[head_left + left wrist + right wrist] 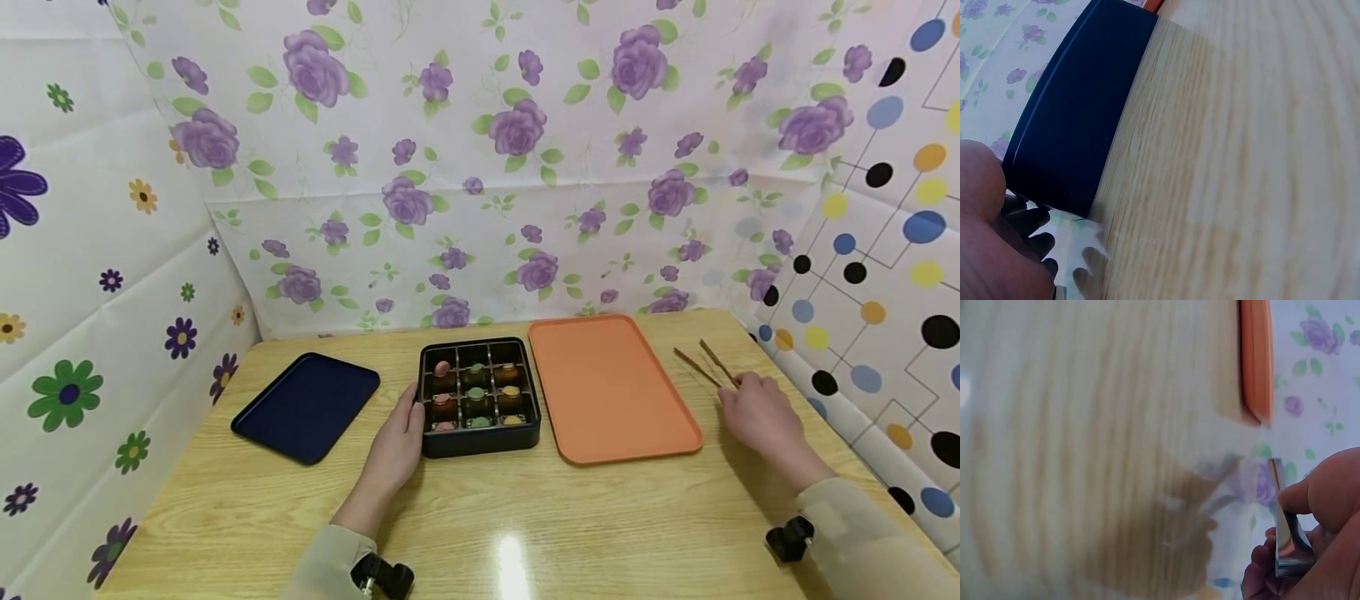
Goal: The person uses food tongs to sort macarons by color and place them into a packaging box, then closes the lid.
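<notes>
My left hand (396,442) rests against the left wall of a black divided box (480,440), fingers extended along its side. In the left wrist view, the thumb side of this hand (991,231) is at the corner of the box's dark wall (1079,112). Small round macaron-like sweets sit in the compartments: pink (442,400) at left, green (476,393) in the middle, orange-yellow (511,392) at right. At the far right, my right hand (765,421) holds metal tongs (699,369), their two arms apart with nothing between the tips. Thumb and fingers pinch the shiny tongs (1288,544) in the right wrist view.
An orange tray (615,392) lies right of the box, between it and my right hand. Farther left is a dark blue tray (307,408). All stand on a wooden table (465,525), enclosed by a flowered cloth (465,167) behind and patterned cloths at both sides.
</notes>
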{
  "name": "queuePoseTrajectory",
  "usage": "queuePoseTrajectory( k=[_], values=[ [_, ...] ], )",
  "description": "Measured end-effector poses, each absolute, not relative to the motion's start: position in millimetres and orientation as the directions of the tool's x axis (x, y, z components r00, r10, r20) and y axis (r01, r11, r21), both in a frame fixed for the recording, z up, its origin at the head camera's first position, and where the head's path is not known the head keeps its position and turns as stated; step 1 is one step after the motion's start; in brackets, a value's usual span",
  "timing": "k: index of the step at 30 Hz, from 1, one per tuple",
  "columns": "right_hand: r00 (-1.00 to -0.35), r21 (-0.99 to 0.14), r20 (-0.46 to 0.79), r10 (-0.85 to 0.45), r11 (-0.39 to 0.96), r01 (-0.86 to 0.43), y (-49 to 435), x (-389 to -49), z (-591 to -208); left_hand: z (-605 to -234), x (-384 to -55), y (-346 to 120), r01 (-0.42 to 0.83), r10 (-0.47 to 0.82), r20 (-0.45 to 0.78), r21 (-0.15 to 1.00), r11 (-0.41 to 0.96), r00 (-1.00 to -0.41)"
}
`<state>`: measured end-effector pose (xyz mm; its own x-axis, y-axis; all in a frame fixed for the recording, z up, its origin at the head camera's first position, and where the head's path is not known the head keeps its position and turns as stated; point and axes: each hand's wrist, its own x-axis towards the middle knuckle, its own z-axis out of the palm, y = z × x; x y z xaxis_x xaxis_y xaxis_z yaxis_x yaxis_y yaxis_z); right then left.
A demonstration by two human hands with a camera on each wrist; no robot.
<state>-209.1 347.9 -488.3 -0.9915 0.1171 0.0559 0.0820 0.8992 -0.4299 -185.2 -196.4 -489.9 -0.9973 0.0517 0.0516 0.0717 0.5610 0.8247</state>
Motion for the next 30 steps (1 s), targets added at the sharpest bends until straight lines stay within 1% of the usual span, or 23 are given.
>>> queuePoseTrajectory(
  k=[4, 14, 20, 26, 30],
  values=[
    [-0.989, -0.435, 0.031, 0.144, 0.893, 0.116, 358, -209, -493, -489, -185, -196, 0.078, 0.055, 0.057, 0.822, 0.565, -0.997],
    [-0.990, -0.433, -0.010, 0.142, 0.892, 0.133, 367, -212, -492, -491, -184, -197, 0.066, 0.057, 0.041, 0.828, 0.556, -0.998],
    [-0.981, -0.388, -0.067, 0.180, 0.901, 0.192, 369, -211, -489, -490, -185, -197, 0.069, 0.061, 0.042, 0.833, 0.548, -0.997],
    [-0.981, -0.337, -0.086, 0.172, 0.922, 0.191, 370, -212, -485, -492, -186, -197, 0.063, 0.057, 0.037, 0.837, 0.543, -0.998],
    [-0.982, -0.322, -0.108, 0.156, 0.929, 0.183, 371, -212, -484, -491, -187, -197, 0.052, 0.049, 0.030, 0.838, 0.543, -0.998]
  ],
)
